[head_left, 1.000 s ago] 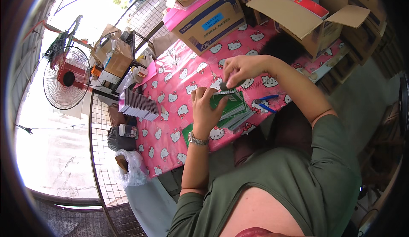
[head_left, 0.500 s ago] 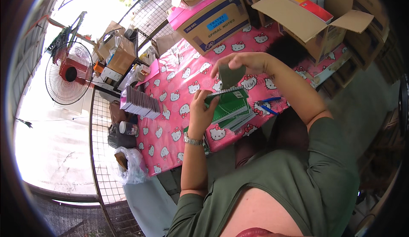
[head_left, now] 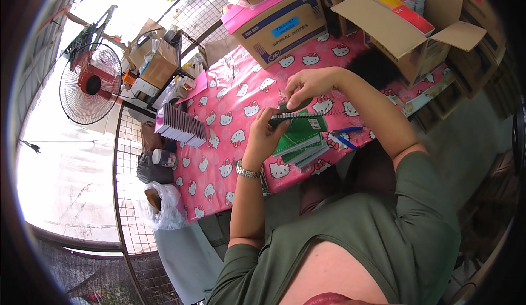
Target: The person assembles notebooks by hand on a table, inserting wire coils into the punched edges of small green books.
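Note:
My left hand (head_left: 267, 135) grips the left end of a green spiral notebook (head_left: 298, 129), lifted a little above several more green notebooks (head_left: 303, 150) stacked on the pink patterned tablecloth (head_left: 219, 140). My right hand (head_left: 308, 86) is above the notebook's wire spine, its fingers pinched on a small dark object that I cannot make out. A watch sits on my left wrist. Blue pens (head_left: 344, 137) lie just right of the stack.
A row of dark notebooks (head_left: 181, 125) stands at the table's left edge. Cardboard boxes (head_left: 276, 17) and an open box with coloured packs (head_left: 408, 23) sit at the back. A standing fan (head_left: 90, 83), a wire fence and a plastic bag (head_left: 159, 206) are on the left.
My right hand rose off the stack and curled over the notebook's spine. My left hand tilted the top green notebook up from the pile.

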Motion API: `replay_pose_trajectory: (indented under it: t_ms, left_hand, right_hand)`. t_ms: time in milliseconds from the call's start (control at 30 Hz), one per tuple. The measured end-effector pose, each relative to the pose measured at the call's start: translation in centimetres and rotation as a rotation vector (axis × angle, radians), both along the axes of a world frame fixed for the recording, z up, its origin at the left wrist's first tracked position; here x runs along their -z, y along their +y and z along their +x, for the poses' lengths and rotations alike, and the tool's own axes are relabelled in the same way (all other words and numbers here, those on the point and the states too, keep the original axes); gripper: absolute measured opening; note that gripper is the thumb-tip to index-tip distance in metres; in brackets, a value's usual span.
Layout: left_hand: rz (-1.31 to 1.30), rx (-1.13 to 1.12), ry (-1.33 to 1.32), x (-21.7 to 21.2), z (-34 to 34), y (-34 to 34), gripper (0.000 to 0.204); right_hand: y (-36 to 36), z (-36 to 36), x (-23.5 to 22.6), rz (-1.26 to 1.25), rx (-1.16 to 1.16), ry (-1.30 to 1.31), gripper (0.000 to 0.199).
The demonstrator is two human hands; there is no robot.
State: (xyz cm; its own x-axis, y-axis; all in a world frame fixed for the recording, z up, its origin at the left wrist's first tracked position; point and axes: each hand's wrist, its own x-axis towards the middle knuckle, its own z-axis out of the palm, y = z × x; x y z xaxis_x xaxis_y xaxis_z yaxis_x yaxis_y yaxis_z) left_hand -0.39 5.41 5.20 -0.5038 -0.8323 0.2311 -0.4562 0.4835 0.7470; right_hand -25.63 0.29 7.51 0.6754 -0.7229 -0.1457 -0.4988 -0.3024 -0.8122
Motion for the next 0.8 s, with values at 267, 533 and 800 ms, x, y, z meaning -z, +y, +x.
replay_pose_trajectory:
  t_ms: [267, 533, 800]
  left_hand:
    - [0.095, -0.007, 0.036, 1.3, 1.2, -1.4, 0.028]
    - [0.154, -0.175, 0.285, 1.3, -0.3, 0.3, 0.017]
    - [0.02, -0.393, 0.277, 1.9, -0.4, 2.4, 0.015]
  right_hand:
    - [0.4, 1.1, -0.1, 0.119, 0.048, -0.373, 0.037]
    - [-1.6, -4.2, 17.2, -0.266, 0.741, 0.282, 0.054]
    - [5.4, 1.3, 8.4, -1.015, 1.011, -0.25, 0.017]
